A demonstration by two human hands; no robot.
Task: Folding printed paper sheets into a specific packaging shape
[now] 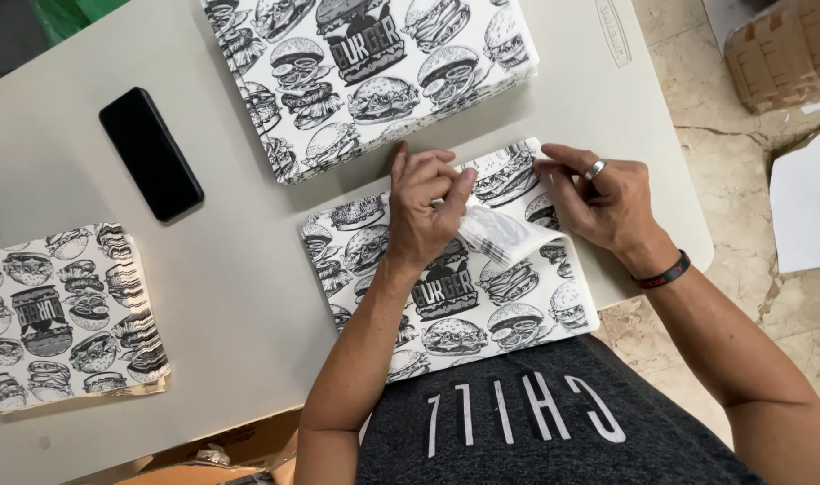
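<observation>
A sheet of white paper printed with black burger drawings (482,310) lies flat on the table in front of me. My left hand (425,208) pinches a curled, lifted flap of this paper (504,235) near the sheet's middle. My right hand (603,198), with a ring on one finger and a dark wristband, presses on the sheet's far right corner. Both hands touch the same sheet.
A thick stack of the same printed sheets (374,76) lies at the far side of the grey table (239,296). A smaller pile (64,314) sits at the left edge. A black phone (149,153) lies between them. Cardboard boxes (783,49) stand on the tiled floor at right.
</observation>
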